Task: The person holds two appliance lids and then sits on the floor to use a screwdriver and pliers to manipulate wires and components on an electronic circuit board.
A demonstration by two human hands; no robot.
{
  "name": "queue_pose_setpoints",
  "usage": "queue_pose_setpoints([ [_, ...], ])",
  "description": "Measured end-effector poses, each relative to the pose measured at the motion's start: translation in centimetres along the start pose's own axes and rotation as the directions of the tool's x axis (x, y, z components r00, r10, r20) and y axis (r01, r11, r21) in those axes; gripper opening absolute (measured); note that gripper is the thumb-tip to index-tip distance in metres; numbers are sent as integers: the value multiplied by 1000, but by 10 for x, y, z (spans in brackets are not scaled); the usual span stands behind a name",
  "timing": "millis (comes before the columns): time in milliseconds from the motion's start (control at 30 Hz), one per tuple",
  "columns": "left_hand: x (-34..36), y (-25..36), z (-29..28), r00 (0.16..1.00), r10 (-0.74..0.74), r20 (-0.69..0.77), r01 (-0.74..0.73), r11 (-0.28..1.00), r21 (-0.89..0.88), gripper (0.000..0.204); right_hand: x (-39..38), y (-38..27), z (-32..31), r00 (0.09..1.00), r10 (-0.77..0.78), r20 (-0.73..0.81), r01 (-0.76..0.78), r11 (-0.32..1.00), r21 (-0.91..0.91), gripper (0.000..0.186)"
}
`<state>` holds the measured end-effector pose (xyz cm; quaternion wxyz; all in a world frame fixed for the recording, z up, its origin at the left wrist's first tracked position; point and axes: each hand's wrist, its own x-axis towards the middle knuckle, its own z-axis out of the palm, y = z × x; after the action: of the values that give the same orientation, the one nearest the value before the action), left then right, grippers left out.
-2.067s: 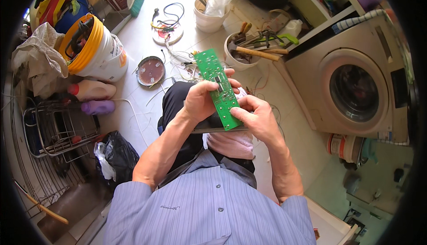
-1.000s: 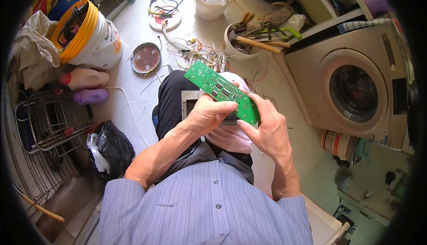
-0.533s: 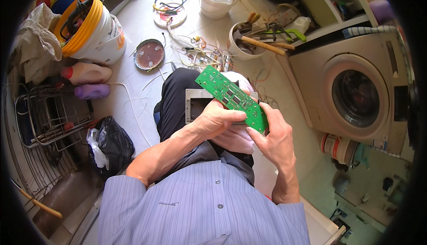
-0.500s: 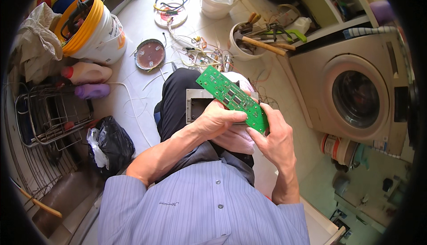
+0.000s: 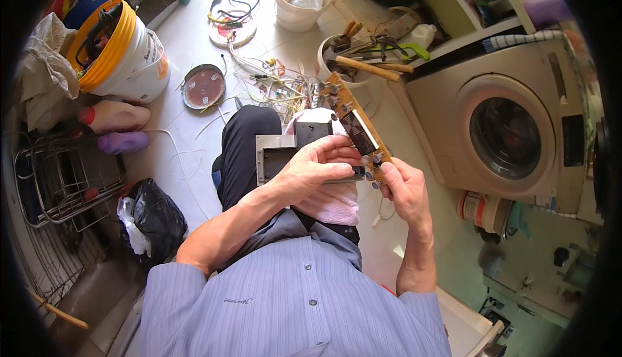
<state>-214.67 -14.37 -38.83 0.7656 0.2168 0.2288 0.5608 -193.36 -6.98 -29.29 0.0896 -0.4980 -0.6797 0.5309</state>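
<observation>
A long circuit board [image 5: 350,112] stands tilted above my lap, its brown side with a black-and-white display and small parts towards me. My right hand [image 5: 408,192] grips its lower end between thumb and fingers. My left hand [image 5: 310,170] is beside the board's lower half, fingers stretched out and slightly bent, holding nothing that I can see. Whether its fingertips touch the board I cannot tell. Under that hand, a metal housing [image 5: 275,141] with a dark open recess lies on my thighs. A pink towel [image 5: 334,207] is beneath the housing.
Loose wires and electronic parts [image 5: 278,88] lie on the floor ahead, beside a round brown plate [image 5: 203,87]. Beyond stands a tool bucket [image 5: 326,56] with a hammer [image 5: 368,67]. A washing machine [image 5: 440,111] is at right; a yellow-rimmed bucket [image 5: 139,65] and black bag [image 5: 155,211] at left.
The circuit board has turned from its green side to its brown component side and shifted slightly right. My left hand has let go of it; the right hand keeps its grip.
</observation>
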Motion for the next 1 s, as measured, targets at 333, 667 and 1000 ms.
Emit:
queue_pose_setpoints([
  [333,5,-4,-4,972,-79,-220,40,984,-176,25,8,16,-19,986,18,168,-81,925,372,43],
  [667,7,-6,3,952,-120,-282,89,989,-121,21,10,32,-28,962,50,269,-192,825,532,46],
  [1000,3,-8,2,960,-114,-255,94,992,-90,22,8,38,-26,950,20,313,-227,733,641,45],
])
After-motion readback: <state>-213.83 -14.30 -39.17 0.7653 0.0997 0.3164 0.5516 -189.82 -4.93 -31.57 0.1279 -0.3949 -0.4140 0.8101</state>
